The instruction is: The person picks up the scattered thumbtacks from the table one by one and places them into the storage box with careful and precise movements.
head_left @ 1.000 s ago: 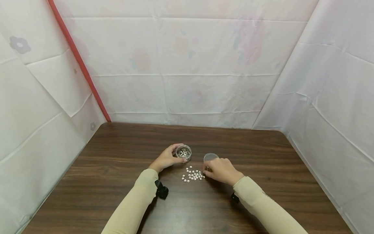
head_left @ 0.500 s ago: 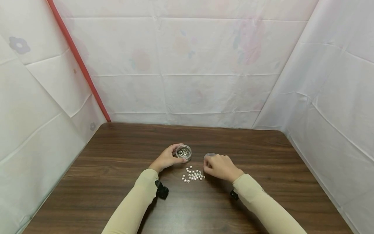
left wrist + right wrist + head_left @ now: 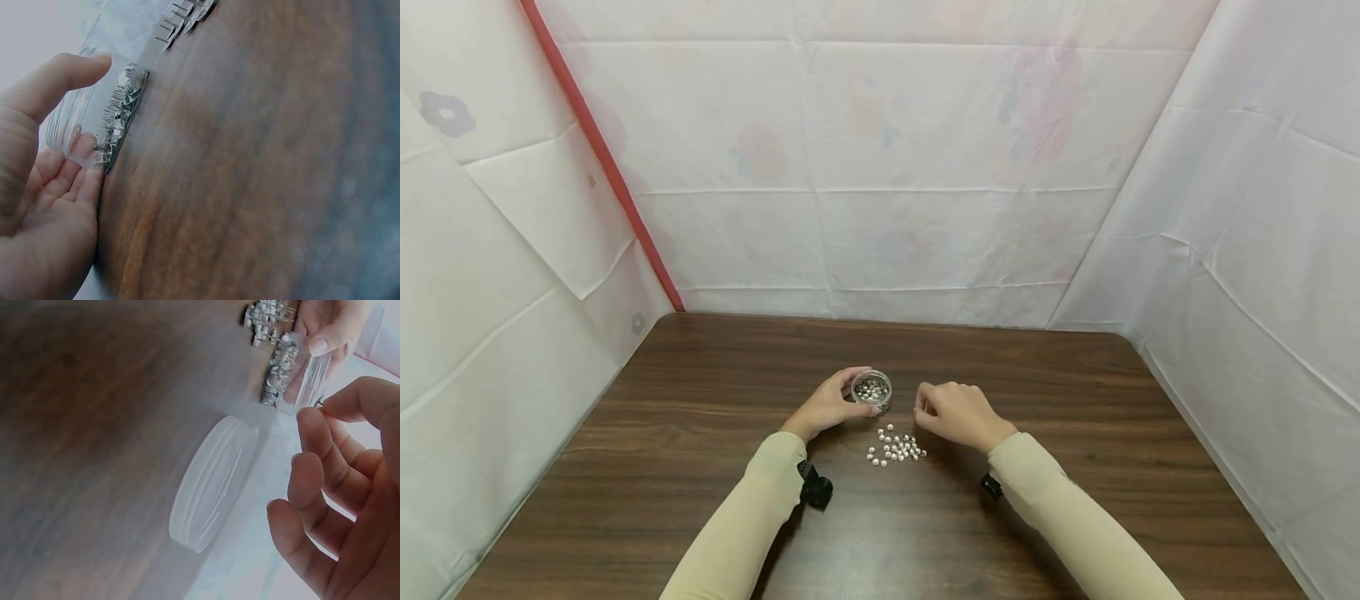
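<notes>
A person's left hand (image 3: pixel 827 408) wraps thumb and fingers around the side of a clear jar (image 3: pixel 69 119) standing on the wood-grain worktop (image 3: pixel 737 358), a grip that probably steadies it while leaving its mouth uncovered. Silvery tacks (image 3: pixel 871 390) cover the jar's bottom. Apart from it, the right hand (image 3: pixel 962 415) hangs with thumb and forefinger tips pinched together on what appears to be a single tack (image 3: pixel 320 400), too small to make out fully. Loose tacks (image 3: pixel 904 448) lie in a cluster between the forearms, within easy reach of both hands; those seen up close sit heads down, points up, perhaps the reason for so delicate a pinch. The clear lid (image 3: pixel 194 481) lies near the right hand, presumably set aside for access.
</notes>
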Motion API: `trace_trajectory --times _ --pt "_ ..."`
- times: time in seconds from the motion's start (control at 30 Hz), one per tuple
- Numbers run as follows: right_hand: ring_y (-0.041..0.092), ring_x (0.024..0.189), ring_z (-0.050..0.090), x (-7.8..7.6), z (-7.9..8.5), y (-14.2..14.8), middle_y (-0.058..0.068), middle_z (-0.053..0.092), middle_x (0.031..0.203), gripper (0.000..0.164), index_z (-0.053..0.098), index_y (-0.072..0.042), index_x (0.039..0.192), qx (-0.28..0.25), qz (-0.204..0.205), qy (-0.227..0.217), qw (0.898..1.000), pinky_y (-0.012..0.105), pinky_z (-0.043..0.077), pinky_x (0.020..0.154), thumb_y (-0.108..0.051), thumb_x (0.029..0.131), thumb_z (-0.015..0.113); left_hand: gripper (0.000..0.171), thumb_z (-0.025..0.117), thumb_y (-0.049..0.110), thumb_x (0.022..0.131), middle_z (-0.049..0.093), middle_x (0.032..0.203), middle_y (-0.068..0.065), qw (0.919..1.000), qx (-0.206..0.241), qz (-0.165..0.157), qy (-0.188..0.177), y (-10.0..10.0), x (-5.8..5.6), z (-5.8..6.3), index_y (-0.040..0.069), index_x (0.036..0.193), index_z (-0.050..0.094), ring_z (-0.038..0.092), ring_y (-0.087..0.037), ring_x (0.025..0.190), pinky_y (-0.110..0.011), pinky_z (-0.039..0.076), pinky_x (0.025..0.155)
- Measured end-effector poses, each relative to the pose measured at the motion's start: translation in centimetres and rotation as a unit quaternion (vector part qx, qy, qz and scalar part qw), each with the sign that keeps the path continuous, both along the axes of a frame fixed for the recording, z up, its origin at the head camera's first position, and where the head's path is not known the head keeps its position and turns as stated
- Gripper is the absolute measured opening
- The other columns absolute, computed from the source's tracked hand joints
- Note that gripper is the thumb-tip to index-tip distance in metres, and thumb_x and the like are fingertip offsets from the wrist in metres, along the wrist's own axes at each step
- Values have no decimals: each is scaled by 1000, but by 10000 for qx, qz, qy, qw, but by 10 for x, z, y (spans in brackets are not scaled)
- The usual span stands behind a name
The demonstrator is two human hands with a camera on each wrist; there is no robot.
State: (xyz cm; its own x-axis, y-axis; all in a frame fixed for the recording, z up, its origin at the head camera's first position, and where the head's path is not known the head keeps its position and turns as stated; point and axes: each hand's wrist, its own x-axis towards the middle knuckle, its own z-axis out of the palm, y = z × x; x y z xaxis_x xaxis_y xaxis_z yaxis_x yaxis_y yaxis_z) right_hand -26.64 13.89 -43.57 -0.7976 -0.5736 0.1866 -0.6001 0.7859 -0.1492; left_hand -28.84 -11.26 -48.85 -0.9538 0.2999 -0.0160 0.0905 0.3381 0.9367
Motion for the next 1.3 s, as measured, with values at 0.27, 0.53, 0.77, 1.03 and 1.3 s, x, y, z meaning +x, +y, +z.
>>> trace_trajectory --times 0.27,0.53,0.77,1.03,1.3 --pt "-2 49 45 -10 4 -9 -21 54 64 7 56 -30 83 -198 -69 -109 9997 24 39 42 -32 89 53 76 82 32 70 44 137 -1 10000 -54 -7 14 0 -1 -1 23 136 45 38 -23 126 -47 39 102" --pt "0 52 47 -18 5 -17 -20 56 67 9 54 -29 84 -254 -147 -307 9991 26 41 47 -35 90 50 74 82 30 70 46 133 0 10000 -18 -10 -4 1 -2 -1 25 135 46 43 -20 122 -46 44 96" --pt "-1 55 49 -28 2 -25 -19 57 69 8 56 -30 85 -305 -8 -297 9991 26 43 48 -34 89 51 76 81 30 71 44 136 -5 10000 -63 -75 -7 1 0 3 23 137 44 40 -26 125 -51 41 98" --pt "0 55 49 -34 2 -33 -19 59 71 8 59 -30 87 -460 155 -341 9982 26 45 49 -32 90 52 76 78 22 75 41 140 -15 9997 -65 -246 -45 2 12 26 9 140 40 35 -36 127 -55 38 100" --pt "-1 55 50 -39 2 -41 -15 63 75 10 62 -28 90 -540 203 -308 9979 26 45 48 -33 92 54 75 80 29 73 41 140 -4 9999 -35 -127 -8 0 -1 2 22 137 43 37 -26 127 -51 39 100"
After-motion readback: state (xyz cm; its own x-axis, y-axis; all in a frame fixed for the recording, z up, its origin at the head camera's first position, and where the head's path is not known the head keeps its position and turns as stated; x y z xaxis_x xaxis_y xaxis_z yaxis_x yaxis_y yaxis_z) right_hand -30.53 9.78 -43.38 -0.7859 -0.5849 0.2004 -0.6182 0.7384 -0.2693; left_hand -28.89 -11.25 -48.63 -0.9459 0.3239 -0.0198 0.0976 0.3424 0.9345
